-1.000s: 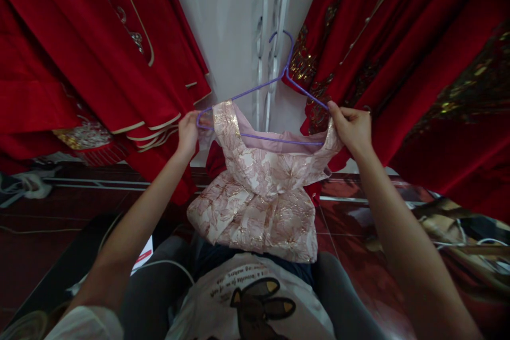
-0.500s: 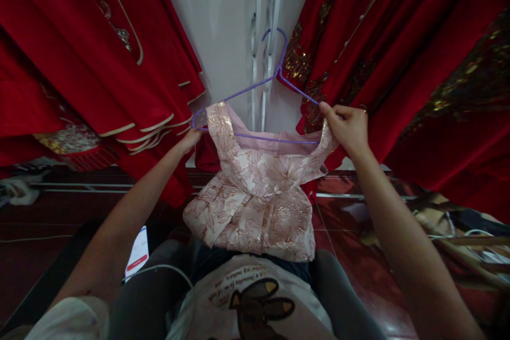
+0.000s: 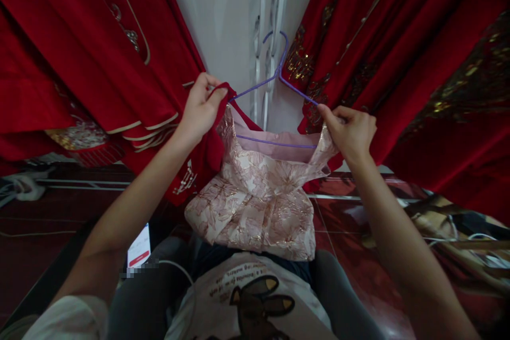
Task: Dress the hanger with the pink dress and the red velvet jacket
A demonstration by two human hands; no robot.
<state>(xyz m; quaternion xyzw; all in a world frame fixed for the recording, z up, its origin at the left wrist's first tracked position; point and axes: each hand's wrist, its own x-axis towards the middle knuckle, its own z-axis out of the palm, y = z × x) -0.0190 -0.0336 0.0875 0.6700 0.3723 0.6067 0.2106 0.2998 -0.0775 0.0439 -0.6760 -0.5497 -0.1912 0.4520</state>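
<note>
A pink floral brocade dress (image 3: pixel 271 212) with gold threads lies across my lap, its neckline facing away from me. Inside it is a thin purple clothes hanger (image 3: pixel 255 87), hook pointing up and away. My right hand (image 3: pixel 350 130) is closed, thumb and fingers pinching the hanger's right arm by the dress's right strap. At the left end of the hanger, my left hand (image 3: pixel 203 103) pinches the top of a red garment (image 3: pixel 213 143). This red cloth lies over the hanger's left end and partly covers the dress's left strap.
Red embroidered garments hang on the left (image 3: pixel 119 64) and right (image 3: pixel 382 53). White cabinet doors (image 3: pixel 223 16) with long handles stand between them. A lit phone (image 3: pixel 138 247) with a cable is by my left thigh. Assorted items (image 3: pixel 450 228) lie on the floor at right.
My left hand has moved up and inward from beside the hanger's left end, bringing red cloth over it. My right hand keeps its grip nearly unmoved.
</note>
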